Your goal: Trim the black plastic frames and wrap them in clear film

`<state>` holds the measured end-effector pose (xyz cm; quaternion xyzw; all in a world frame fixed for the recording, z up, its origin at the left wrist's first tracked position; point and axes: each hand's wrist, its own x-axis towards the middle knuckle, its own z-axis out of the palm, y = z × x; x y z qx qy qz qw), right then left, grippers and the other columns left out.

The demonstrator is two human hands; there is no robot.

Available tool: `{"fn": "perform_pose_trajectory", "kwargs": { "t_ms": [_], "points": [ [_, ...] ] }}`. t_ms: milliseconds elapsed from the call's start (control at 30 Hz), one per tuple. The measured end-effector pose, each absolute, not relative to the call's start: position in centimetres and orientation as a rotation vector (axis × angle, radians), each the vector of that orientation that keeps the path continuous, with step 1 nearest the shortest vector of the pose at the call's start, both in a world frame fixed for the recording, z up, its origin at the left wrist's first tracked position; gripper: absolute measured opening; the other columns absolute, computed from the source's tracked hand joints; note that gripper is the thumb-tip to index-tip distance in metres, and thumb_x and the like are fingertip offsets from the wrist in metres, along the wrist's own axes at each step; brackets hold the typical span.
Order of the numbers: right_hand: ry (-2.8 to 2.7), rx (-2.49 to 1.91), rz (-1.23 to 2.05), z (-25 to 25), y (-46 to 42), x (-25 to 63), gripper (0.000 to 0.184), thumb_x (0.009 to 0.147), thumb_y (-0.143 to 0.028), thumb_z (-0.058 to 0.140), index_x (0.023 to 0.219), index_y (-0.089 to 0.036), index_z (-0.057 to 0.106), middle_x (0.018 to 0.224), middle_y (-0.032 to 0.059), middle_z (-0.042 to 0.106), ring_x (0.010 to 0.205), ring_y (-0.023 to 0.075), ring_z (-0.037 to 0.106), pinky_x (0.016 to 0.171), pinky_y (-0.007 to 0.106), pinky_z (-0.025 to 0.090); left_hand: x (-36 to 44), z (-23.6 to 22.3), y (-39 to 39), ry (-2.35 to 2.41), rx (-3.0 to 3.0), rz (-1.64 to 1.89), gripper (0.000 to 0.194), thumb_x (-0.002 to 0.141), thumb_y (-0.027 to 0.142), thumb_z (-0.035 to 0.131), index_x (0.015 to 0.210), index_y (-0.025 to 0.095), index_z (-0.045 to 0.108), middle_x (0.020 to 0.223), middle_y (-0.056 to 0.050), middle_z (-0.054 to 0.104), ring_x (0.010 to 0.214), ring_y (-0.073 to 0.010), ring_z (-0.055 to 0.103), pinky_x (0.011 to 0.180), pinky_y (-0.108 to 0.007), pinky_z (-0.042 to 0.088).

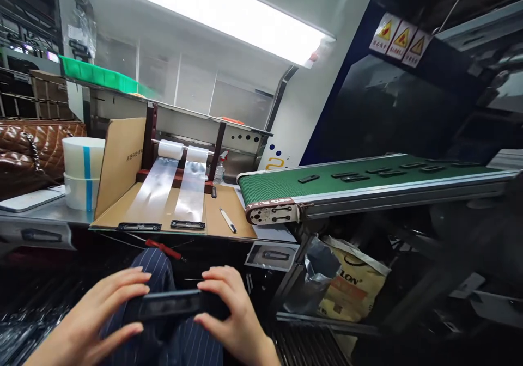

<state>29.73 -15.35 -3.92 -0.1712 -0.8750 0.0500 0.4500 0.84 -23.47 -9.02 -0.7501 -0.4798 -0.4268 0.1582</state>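
Left hand (107,307): fingers spread and curled round the left end of a black part (171,304), thumb under, fingertips over the top edge.
Right hand (229,306): pinching the right end of the same part, thumb in front, fingers wrapped behind.
Black part: a long, flat, dark strip held level between both hands, above the lap in striped trousers (163,279), below the counter (49,213) edge.
Drop risk: the grip sits only at the two ends; if one hand lets go to reach up, the strip could tip and fall to the dark floor, where it would be hard to find.
Film (153,189): two clear strips run from rolls down the cardboard (223,208), each with a black part (139,226) at its foot; a careless reach could crease the film or nudge those parts askew.
Smudge risk: bare fingertips lie on the face of the held part, which may mark it.
Knife (227,220): lies loose on the cardboard, just beside the right strip; a hand sweeping past could catch it.
Belt (327,183): more parts (308,178) ride on the green belt to the right, well apart from the hands.
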Motion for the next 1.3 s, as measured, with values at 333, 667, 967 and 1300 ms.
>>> {"fn": "perform_pose_trajectory", "kwargs": {
  "t_ms": [333,667,967,1300],
  "points": [
    [-1.791,-0.103,-0.629,17.8,-11.3,27.3,0.020,0.096,-0.034,0.065,0.114,-0.025,0.065,0.110,0.0066,0.073,0.112,0.0247,0.066,0.100,0.044,0.051,0.2,16.5,-19.4,-0.791,-1.672,-1.078,0.030,0.096,0.036,0.064,0.120,0.019,0.061,0.126,-0.009,0.066,0.134,-0.0290,0.052,0.110,-0.055,0.043],
    [-1.708,-0.056,-0.808,25.2,-10.7,27.5,0.024,0.096,-0.035,0.066,0.118,-0.027,0.064,0.115,0.0044,0.073,0.113,0.0250,0.066,0.100,0.045,0.051,-0.3,24.0,-17.4,-0.572,-1.499,-1.092,0.027,0.097,0.039,0.061,0.112,0.017,0.065,0.117,-0.010,0.070,0.132,-0.0272,0.054,0.111,-0.046,0.038],
    [-1.799,-0.097,-0.714,24.6,-4.3,25.4,0.027,0.094,-0.033,0.069,0.120,-0.027,0.064,0.117,0.0043,0.071,0.114,0.0240,0.066,0.105,0.045,0.048,-2.9,22.5,-11.0,-0.711,-1.551,-1.063,0.023,0.098,0.027,0.061,0.120,0.023,0.058,0.127,-0.003,0.062,0.137,-0.0259,0.048,0.115,-0.051,0.038],
    [-1.796,-0.111,-0.739,22.5,2.9,23.8,0.022,0.097,-0.032,0.066,0.117,-0.024,0.061,0.112,0.0058,0.071,0.112,0.0224,0.065,0.103,0.042,0.049,-4.3,20.0,-3.0,-0.734,-1.624,-1.083,0.028,0.098,0.026,0.061,0.125,0.019,0.057,0.131,-0.004,0.059,0.138,-0.0250,0.046,0.117,-0.046,0.035]
  ]
}}
